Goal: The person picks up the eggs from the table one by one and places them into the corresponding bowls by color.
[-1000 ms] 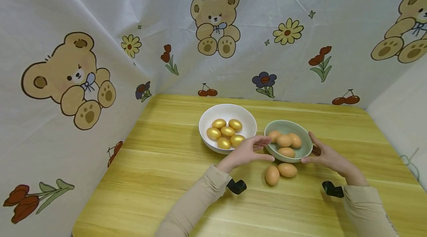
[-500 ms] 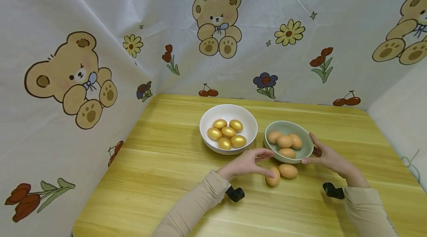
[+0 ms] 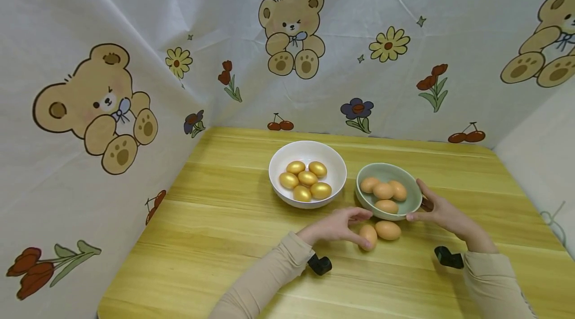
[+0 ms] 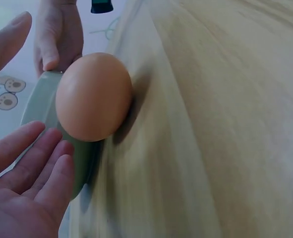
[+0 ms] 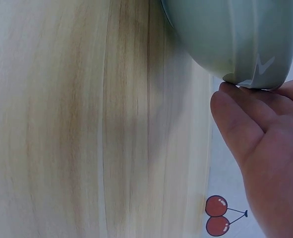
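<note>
Beside a brown egg (image 3: 369, 234) on the table is my left hand (image 3: 333, 226), its thumb and fingers spread apart around that egg. In the left wrist view, the egg (image 4: 94, 96) lies ahead of the fingers, with a gap between them. A second brown egg (image 3: 388, 230) lies just right of the first, in front of the green bowl (image 3: 382, 171). Several brown eggs are inside this bowl. My right hand (image 3: 442, 214) rests against the bowl's right side, thumb in front and fingers at the back. The right wrist view has its fingertips touching the bowl wall (image 5: 230, 39).
A white bowl (image 3: 310, 150) with several golden eggs (image 3: 307, 178) stands left of the green bowl. All of it is on a wooden table (image 3: 215, 199), backed by a cloth (image 3: 215, 14) printed with bears. A black piece (image 3: 320, 264) sits at each wrist.
My left hand has moved down from the green bowl's left edge to the nearer brown egg. My right hand, both bowls and the eggs stay where they were.
</note>
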The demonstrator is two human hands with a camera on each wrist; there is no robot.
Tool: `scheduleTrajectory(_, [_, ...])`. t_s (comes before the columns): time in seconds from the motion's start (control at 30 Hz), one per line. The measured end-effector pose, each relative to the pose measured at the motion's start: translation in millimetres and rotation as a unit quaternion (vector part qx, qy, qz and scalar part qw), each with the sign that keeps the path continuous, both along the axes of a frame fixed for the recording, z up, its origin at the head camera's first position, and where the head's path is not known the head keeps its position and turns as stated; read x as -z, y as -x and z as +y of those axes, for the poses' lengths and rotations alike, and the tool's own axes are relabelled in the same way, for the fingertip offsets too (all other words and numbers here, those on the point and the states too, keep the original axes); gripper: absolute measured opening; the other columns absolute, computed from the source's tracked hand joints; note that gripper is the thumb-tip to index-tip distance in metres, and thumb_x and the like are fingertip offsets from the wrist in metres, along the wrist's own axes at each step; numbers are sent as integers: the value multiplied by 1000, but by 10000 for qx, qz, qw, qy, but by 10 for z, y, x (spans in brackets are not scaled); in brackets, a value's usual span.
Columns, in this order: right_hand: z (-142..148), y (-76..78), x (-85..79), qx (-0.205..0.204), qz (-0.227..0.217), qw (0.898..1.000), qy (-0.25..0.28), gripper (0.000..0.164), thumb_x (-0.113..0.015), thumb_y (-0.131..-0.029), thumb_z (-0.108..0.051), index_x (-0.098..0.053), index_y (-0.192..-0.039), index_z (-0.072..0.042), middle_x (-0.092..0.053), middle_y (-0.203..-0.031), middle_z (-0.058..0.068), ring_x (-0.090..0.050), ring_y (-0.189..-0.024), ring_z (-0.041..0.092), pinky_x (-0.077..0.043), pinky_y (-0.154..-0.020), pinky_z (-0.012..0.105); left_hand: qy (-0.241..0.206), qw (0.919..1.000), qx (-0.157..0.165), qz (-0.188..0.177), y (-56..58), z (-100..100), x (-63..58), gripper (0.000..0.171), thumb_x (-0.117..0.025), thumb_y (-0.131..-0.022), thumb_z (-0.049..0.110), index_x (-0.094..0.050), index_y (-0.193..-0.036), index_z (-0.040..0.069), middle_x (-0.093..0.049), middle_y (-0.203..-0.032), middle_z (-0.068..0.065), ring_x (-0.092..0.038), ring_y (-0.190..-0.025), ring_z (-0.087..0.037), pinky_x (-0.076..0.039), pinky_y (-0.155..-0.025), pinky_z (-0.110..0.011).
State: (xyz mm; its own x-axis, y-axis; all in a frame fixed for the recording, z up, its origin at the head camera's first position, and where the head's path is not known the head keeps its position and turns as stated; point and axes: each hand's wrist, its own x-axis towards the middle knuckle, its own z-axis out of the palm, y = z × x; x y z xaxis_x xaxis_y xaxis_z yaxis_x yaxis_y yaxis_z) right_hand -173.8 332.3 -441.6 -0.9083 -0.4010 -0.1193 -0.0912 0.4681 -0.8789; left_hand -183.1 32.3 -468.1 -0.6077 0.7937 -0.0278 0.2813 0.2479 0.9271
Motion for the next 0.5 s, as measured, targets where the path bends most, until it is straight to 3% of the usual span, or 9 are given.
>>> scheduleTrajectory(0.23, [-2, 4, 1, -3, 36, 10000, -5, 102, -67, -86, -10, 16, -144, -4, 3, -146, 33, -17, -127, 52, -37, -83, 9, 12, 10000, 63, -35, 6, 43, 58, 72, -79, -75, 15, -43, -136, 4, -46, -136, -2, -40, -121, -4, -30, -99, -15])
scheduleTrajectory(0.5, [-1, 1, -2, 5, 33, 10000, -30, 101, -67, -86, -11, 16, -144, -4, 2, -146, 33, -17, -127, 52, -37, -83, 9, 148, 9999, -8, 76, -3, 72, 179, 69, -80, -74, 14, -47, -133, 4, -49, -131, 4, -43, -117, -2, -33, -96, -13])
